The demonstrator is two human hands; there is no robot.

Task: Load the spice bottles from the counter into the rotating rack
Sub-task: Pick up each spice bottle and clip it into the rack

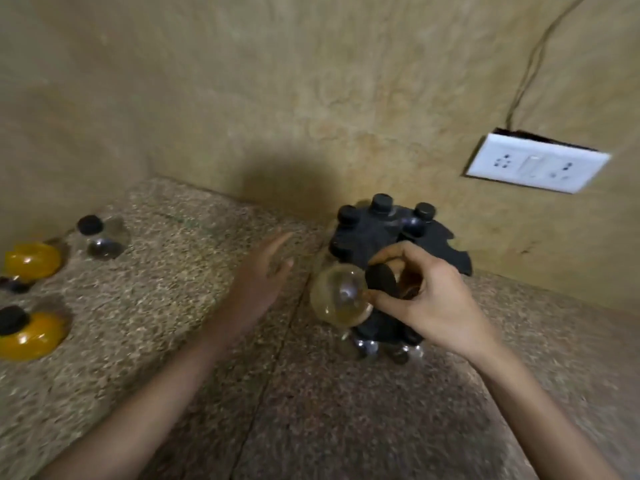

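The black rotating rack [381, 237] stands on the speckled counter [311, 410] near the wall, with several black-capped bottles [381, 203] seated in its top. My right hand [426, 303] grips a clear round spice bottle [337, 299] by its black cap, tilted, against the rack's left front side. My left hand [263, 275] hovers open just left of the rack, holding nothing. At the far left of the counter stand a clear bottle [102, 237] and two yellow-filled bottles [33, 259] [31, 336], apart from both hands.
A white socket and switch plate [536, 164] is fixed on the wall to the right of the rack, with a cable running up from it. The counter ends in a corner of two tan walls behind the bottles.
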